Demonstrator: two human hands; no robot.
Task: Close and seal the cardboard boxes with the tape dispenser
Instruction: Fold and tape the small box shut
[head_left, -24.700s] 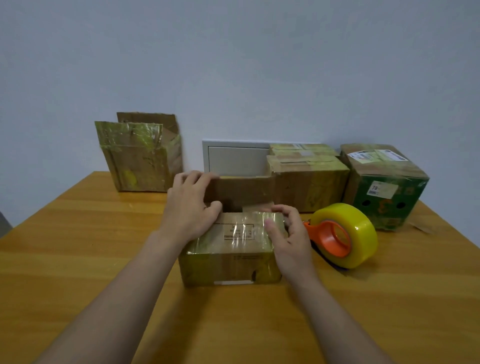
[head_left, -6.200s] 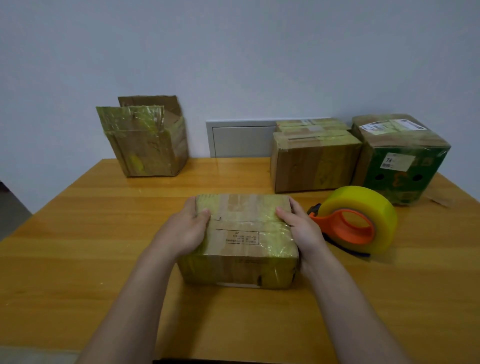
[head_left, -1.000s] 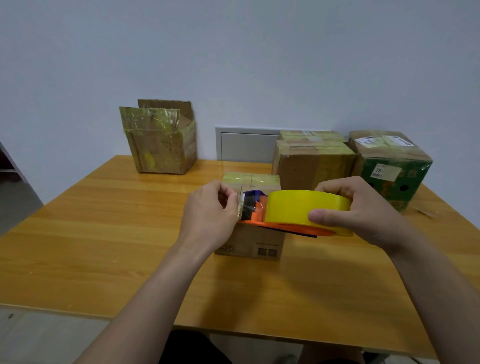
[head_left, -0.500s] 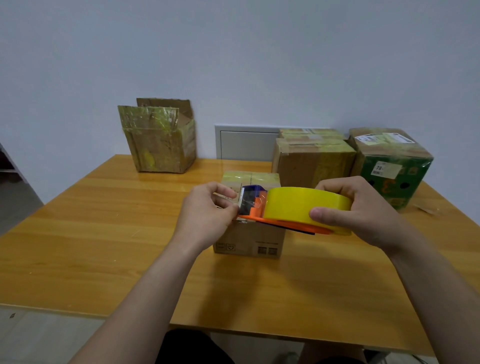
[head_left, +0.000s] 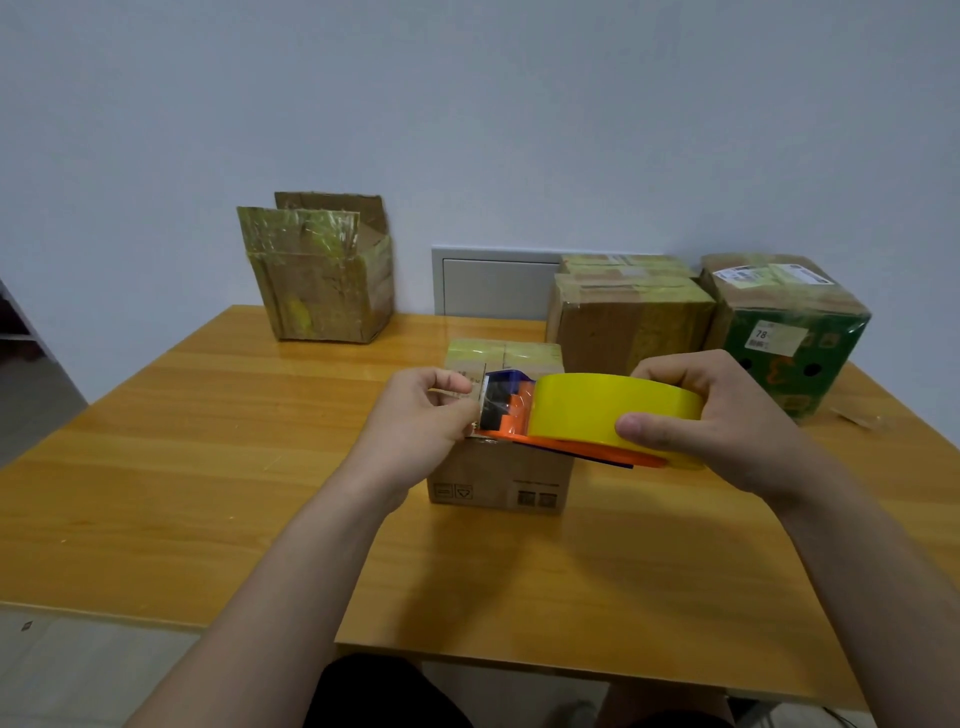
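Hovering at the top of the small cardboard box (head_left: 498, 480) on the bench (head_left: 208, 467): tape dispenser (head_left: 597, 410), right grip (head_left: 717, 415) wrapped round its yellow roll; left grip (head_left: 421, 415) pinching the tape end (head_left: 485, 401) by the cutter. Dispenser likely light and rigid; film thin and sticky. Hold the roll rim, pull flat.

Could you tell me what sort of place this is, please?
Likely a simple parcel-packing spot indoors: wooden table against a bare wall, taped cardboard boxes, and a tape dispenser.
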